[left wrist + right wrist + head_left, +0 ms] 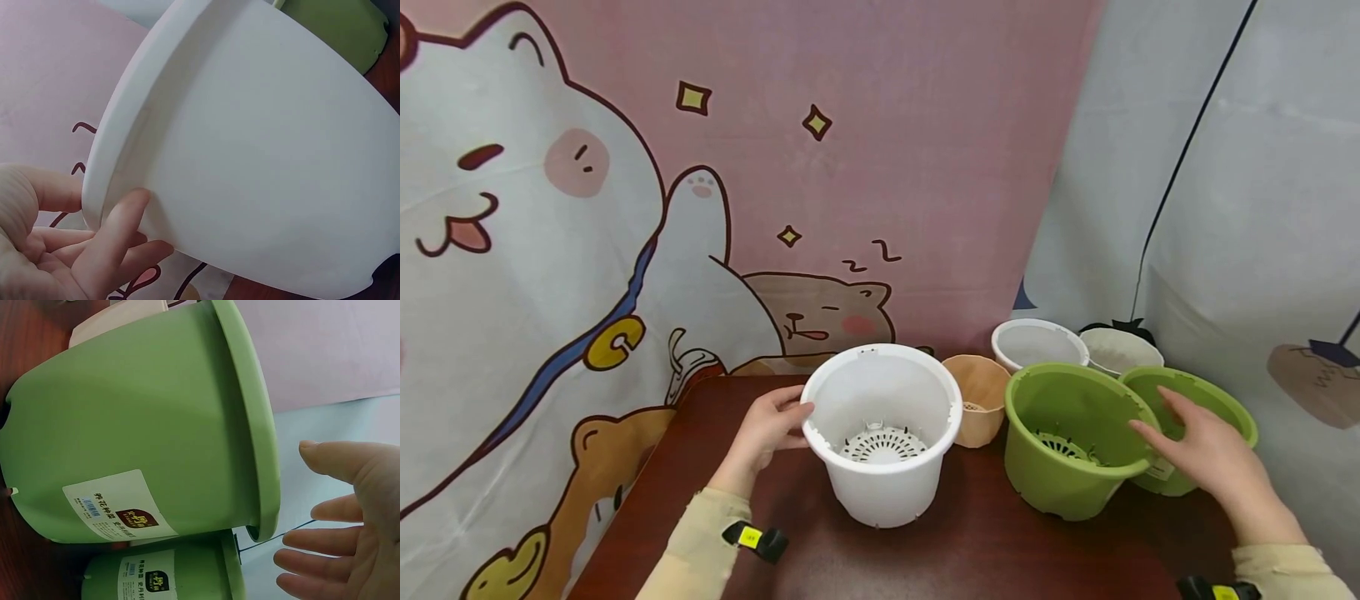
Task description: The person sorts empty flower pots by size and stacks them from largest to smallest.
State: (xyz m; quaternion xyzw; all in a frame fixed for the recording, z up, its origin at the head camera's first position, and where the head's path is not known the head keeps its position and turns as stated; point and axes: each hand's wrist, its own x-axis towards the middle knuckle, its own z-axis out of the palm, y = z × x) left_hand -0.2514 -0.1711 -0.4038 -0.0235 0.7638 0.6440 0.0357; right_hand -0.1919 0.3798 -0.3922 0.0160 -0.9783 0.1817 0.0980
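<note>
A white plant pot (883, 492) with a slotted base stands upright on the table. At its left rim my left hand (771, 429) holds on; in the left wrist view its fingers (111, 240) lie about the rim's edge. Right of it stands a green plant pot (1060, 483), and a second green pot (1221, 408) is partly hidden behind it. My right hand (1213, 454) hovers over the right side of these green pots with fingers spread. From the right wrist view, a gap shows between that hand and the nearer green rim; a printed label (119, 506) is on the pot's side.
Between the white and green pots sits a small peach pot (981, 429). Behind stand another white pot (1037, 333) and a cream pot (1120, 350). A cartoon-printed cloth (910, 167) hangs behind the dark red table (970, 550).
</note>
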